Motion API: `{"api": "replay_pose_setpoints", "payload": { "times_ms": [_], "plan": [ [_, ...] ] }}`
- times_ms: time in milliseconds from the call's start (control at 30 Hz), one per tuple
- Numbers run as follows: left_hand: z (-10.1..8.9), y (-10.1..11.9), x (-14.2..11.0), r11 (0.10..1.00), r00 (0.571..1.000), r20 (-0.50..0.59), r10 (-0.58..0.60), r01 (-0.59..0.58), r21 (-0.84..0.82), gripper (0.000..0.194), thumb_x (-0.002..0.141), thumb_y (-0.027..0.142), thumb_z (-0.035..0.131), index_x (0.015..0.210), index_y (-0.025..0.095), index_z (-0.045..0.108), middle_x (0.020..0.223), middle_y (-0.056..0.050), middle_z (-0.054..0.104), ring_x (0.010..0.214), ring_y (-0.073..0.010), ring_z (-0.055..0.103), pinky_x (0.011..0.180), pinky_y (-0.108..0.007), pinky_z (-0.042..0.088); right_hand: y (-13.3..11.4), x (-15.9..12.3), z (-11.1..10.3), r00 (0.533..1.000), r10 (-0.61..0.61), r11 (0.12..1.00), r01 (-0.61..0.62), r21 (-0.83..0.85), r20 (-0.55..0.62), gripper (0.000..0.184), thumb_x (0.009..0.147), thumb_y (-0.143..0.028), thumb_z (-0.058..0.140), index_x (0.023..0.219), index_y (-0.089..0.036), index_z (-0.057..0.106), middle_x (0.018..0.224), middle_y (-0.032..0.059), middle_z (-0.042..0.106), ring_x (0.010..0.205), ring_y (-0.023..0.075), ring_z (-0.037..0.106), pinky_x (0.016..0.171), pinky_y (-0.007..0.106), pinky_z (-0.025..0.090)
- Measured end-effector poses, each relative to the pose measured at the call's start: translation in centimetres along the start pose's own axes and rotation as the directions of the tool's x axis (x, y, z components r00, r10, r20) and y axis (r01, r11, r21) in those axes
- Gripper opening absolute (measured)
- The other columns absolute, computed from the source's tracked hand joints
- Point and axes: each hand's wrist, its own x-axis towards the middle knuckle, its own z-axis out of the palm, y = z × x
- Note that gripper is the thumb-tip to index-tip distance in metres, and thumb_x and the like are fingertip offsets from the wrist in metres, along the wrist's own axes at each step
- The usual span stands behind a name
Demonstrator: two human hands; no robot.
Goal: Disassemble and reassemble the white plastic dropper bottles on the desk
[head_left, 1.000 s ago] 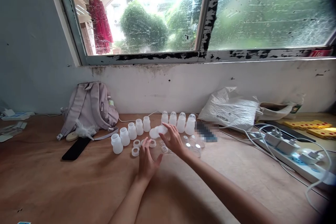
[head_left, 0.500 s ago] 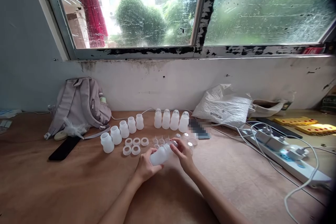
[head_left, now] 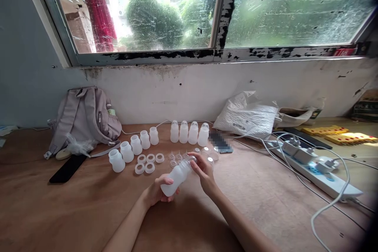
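Note:
A frosted white baby bottle (head_left: pixel 175 181) is tilted in front of me, its top pointing up to the right. My left hand (head_left: pixel 158 189) wraps around its lower body. With thumb and fingers, my right hand (head_left: pixel 204 171) grips the clear cap (head_left: pixel 189 159) at its top, partly hiding it. Just beyond lie white collar rings (head_left: pixel 150 158), clear nipples (head_left: pixel 178 156) and, by my right hand, clear dome caps (head_left: pixel 210 161). Several open bottles (head_left: pixel 126 152) stand in a slanting row to the left. Several capped bottles (head_left: pixel 183 132) are lined up behind.
A grey-pink backpack (head_left: pixel 84 116) leans on the wall at left, with a black phone (head_left: pixel 67 169) before it. Another phone (head_left: pixel 221 143) lies behind the caps. At right are a silver plastic bag (head_left: pixel 248 116), a power strip (head_left: pixel 319 171) with loose cables and yellow pieces (head_left: pixel 348 138).
The bottle has come slightly nearer and lower left, and stands more steeply tilted. My left hand has shifted down with it; my right hand stays at the cap. The view has shifted slightly.

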Motion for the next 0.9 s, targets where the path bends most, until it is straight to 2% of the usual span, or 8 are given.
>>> {"api": "replay_pose_setpoints", "payload": {
  "times_ms": [233,333,467,600,667,733,833,900],
  "plan": [
    [-0.3,0.1,-0.1,0.991,0.993,0.045,-0.111,0.114,-0.068,0.050,0.066,0.039,0.045,0.106,0.009,0.050,0.062,-0.004,0.057,0.033,-0.0063,0.042,0.031,-0.019,0.013,-0.2,-0.2,0.2,1.000,-0.019,1.000,0.020,0.009,-0.010,0.028,0.081,-0.038,0.045,0.101,-0.022,0.055,0.077,0.0014,0.054,0.067,0.0153,0.049,0.057,0.025,0.039],
    [-0.4,0.2,-0.5,0.990,0.989,0.081,-0.126,0.131,-0.054,0.049,0.064,0.038,0.047,0.104,0.009,0.051,0.062,-0.004,0.057,0.033,-0.0068,0.042,0.031,-0.018,0.014,0.3,0.4,-0.3,0.993,-0.014,0.999,0.019,0.040,-0.121,0.029,0.082,-0.038,0.044,0.103,-0.021,0.054,0.083,0.0023,0.055,0.070,0.0151,0.050,0.062,0.026,0.040],
    [-0.5,0.2,-1.1,0.993,0.979,0.163,-0.118,0.119,0.006,0.047,0.061,0.035,0.049,0.100,0.008,0.053,0.062,-0.005,0.058,0.033,-0.0083,0.044,0.029,-0.019,0.015,1.4,1.6,-2.2,0.905,0.027,0.998,-0.001,0.062,-0.424,0.034,0.081,-0.040,0.042,0.106,-0.018,0.050,0.087,0.0042,0.055,0.072,0.0150,0.051,0.065,0.027,0.042],
    [-0.3,0.2,-1.2,0.996,0.984,0.150,-0.092,0.090,0.023,0.042,0.064,0.033,0.049,0.099,0.009,0.052,0.065,-0.005,0.058,0.035,-0.0086,0.046,0.029,-0.018,0.018,2.4,2.7,-4.5,0.814,0.048,0.989,-0.119,-0.086,-0.579,0.043,0.075,-0.040,0.048,0.111,-0.017,0.044,0.090,0.0066,0.054,0.074,0.0168,0.052,0.065,0.028,0.042],
    [-0.1,0.2,-1.2,0.995,0.985,0.144,-0.093,0.089,0.033,0.041,0.065,0.032,0.049,0.100,0.010,0.051,0.065,-0.004,0.058,0.036,-0.0088,0.047,0.029,-0.018,0.019,2.7,3.1,-5.7,0.792,0.026,0.944,-0.220,-0.246,-0.609,0.046,0.070,-0.039,0.052,0.110,-0.016,0.044,0.094,0.0090,0.054,0.080,0.0197,0.053,0.068,0.031,0.042],
    [-0.1,0.3,-1.1,0.995,0.986,0.140,-0.095,0.090,0.041,0.041,0.065,0.032,0.050,0.100,0.011,0.050,0.066,-0.004,0.059,0.037,-0.0092,0.048,0.029,-0.018,0.021,3.2,3.4,-6.9,0.795,0.036,0.857,-0.336,-0.390,-0.606,0.045,0.066,-0.037,0.054,0.104,-0.015,0.046,0.094,0.0112,0.055,0.083,0.0227,0.053,0.071,0.033,0.041],
    [0.1,0.3,-1.2,0.994,0.986,0.134,-0.097,0.089,0.063,0.037,0.065,0.033,0.051,0.096,0.012,0.050,0.067,-0.004,0.059,0.038,-0.0091,0.049,0.031,-0.018,0.023,4.0,3.5,-8.4,0.822,0.175,0.704,-0.489,-0.515,-0.542,0.035,0.064,-0.036,0.052,0.093,-0.016,0.048,0.087,0.0111,0.058,0.079,0.0245,0.055,0.067,0.033,0.041],
    [0.3,0.5,-1.3,0.993,0.988,0.125,-0.093,0.083,0.084,0.034,0.065,0.033,0.051,0.093,0.013,0.050,0.068,-0.003,0.060,0.039,-0.0090,0.049,0.032,-0.017,0.024,4.6,3.4,-9.0,0.830,0.272,0.604,-0.541,-0.585,-0.487,0.030,0.063,-0.034,0.052,0.088,-0.018,0.048,0.078,0.0094,0.059,0.073,0.0243,0.057,0.061,0.032,0.041]
  ]
}}
